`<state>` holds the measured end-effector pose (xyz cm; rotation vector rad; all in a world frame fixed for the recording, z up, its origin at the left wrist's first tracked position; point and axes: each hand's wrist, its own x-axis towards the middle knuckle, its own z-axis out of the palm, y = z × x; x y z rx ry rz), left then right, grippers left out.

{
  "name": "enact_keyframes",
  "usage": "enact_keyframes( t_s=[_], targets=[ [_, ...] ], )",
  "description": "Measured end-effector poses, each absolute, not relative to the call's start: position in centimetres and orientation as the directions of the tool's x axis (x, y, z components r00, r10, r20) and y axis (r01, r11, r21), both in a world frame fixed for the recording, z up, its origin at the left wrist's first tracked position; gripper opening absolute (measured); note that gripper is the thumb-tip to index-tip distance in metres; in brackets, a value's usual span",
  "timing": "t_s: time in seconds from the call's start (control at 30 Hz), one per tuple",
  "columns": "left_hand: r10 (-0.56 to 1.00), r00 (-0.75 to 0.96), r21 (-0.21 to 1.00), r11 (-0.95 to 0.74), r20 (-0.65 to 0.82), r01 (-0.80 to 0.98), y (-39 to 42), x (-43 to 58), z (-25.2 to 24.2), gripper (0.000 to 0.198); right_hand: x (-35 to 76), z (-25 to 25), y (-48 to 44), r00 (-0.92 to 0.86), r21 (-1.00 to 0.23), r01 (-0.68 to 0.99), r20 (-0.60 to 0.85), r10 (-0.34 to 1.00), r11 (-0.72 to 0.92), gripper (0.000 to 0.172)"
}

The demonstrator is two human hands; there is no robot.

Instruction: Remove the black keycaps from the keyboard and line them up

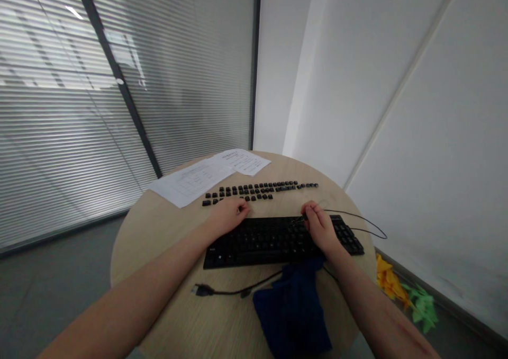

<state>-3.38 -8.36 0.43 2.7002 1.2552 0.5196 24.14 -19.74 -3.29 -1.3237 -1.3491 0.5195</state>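
Observation:
A black keyboard lies across the round table, some of its keycaps gone along the upper part. My right hand is above its right side, fingers pinched on what looks like a wire keycap puller; its thin wire shows faintly on both sides of the fingers. At the keyboard's upper left edge is my left hand, its fingers curled in; whatever they may hold is hidden. Behind the hands, loose black keycaps stand in rows, a few of them covered by my left hand.
A dark blue cloth lies in front of the keyboard, beside a black USB cable. Printed papers are at the back left of the table. A thin black cable loops past the right edge. Orange and green things lie on the floor.

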Motion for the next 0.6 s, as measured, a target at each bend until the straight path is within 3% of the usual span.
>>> enact_keyframes(
  t_s=[0.6],
  targets=[
    [0.776, 0.583, 0.253, -0.630, 0.239, 0.735, -8.00, -3.20, -0.50, 0.025, 24.33, -3.16, -19.79, 0.246, -0.869, 0.393, 0.415, 0.876, 0.301, 0.031]
  ],
)
